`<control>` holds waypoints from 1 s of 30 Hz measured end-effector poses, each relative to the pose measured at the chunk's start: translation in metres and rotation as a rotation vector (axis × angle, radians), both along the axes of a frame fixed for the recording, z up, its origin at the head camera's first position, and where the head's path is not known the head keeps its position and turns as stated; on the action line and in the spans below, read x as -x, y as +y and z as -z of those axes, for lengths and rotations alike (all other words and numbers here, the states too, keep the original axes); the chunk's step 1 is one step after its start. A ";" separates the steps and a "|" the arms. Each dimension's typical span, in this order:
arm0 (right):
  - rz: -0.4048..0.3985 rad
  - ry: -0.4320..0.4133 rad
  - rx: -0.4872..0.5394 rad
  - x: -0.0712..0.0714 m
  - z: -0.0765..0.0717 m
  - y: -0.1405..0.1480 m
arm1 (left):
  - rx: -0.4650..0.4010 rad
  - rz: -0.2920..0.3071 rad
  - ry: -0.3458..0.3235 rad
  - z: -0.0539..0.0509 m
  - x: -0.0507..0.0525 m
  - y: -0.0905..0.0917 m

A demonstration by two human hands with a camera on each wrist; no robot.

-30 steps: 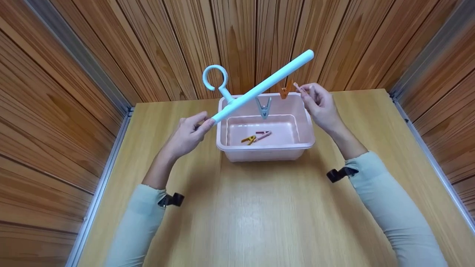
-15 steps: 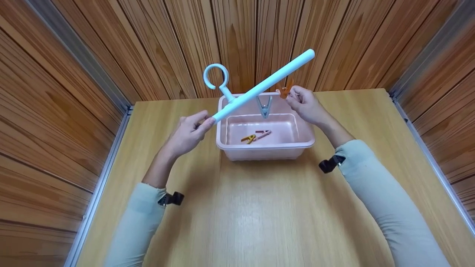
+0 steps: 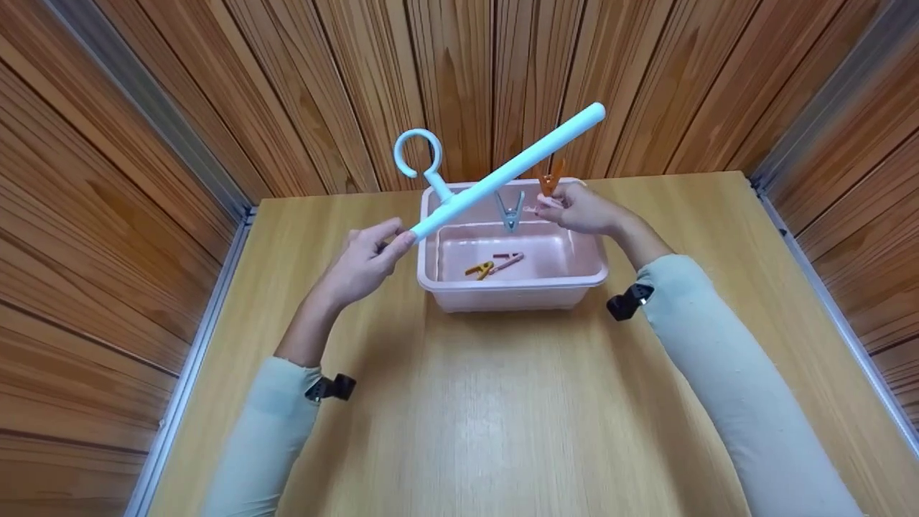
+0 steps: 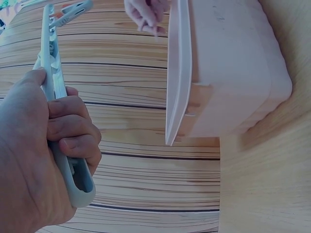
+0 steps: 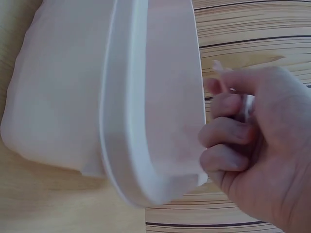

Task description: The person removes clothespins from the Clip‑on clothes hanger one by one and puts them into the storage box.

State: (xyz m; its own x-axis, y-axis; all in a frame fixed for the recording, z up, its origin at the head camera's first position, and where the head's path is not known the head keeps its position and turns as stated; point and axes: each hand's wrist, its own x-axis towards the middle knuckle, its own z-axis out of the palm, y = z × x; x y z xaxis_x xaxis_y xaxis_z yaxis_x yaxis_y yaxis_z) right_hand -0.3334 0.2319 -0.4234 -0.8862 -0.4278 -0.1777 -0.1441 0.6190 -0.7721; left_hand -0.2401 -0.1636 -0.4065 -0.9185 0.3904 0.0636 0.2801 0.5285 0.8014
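The right hand (image 3: 583, 210) has moved lower and leftward, over the pink basin (image 3: 513, 285), fingers pinching a half-hidden pink clothespin (image 5: 218, 67). The left hand (image 3: 362, 264) grips the light-blue hanger (image 3: 510, 169), covering part.

pale wood-grain table (image 3: 474, 431), dark-lined plank walls (image 3: 287, 93) on three sides, grey metal rails (image 3: 188, 368) along both side edges

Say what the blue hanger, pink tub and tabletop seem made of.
Blue hanger: probably molded plastic, smooth satin finish; its hollow end shows in the left wrist view. Pink tub: likely plastic, soft sheen; smooth walls, molded rim. Tabletop: wood or wood-look laminate, slightly glossy; fine grain, light reflection.
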 end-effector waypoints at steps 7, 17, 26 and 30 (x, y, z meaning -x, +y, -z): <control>-0.035 -0.098 -0.071 -0.002 0.002 -0.003 | 0.006 -0.004 -0.009 0.001 0.000 0.001; -0.021 -0.122 0.074 -0.003 0.005 0.005 | -0.002 -0.003 -0.011 0.001 0.000 -0.002; -0.032 -0.122 0.123 -0.004 0.005 0.008 | -0.014 -0.001 0.011 -0.001 -0.001 -0.001; -0.030 -0.121 0.130 -0.006 0.003 0.010 | -0.022 0.005 0.011 -0.001 -0.001 0.000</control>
State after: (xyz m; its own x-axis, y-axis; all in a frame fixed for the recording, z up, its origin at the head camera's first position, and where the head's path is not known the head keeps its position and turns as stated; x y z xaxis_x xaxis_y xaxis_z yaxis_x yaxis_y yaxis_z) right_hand -0.3274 0.2419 -0.4263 -0.8480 -0.4804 -0.2238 -0.0621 0.5094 -0.8583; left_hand -0.2388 -0.1634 -0.4056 -0.9157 0.3933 0.0822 0.2916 0.5098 0.8094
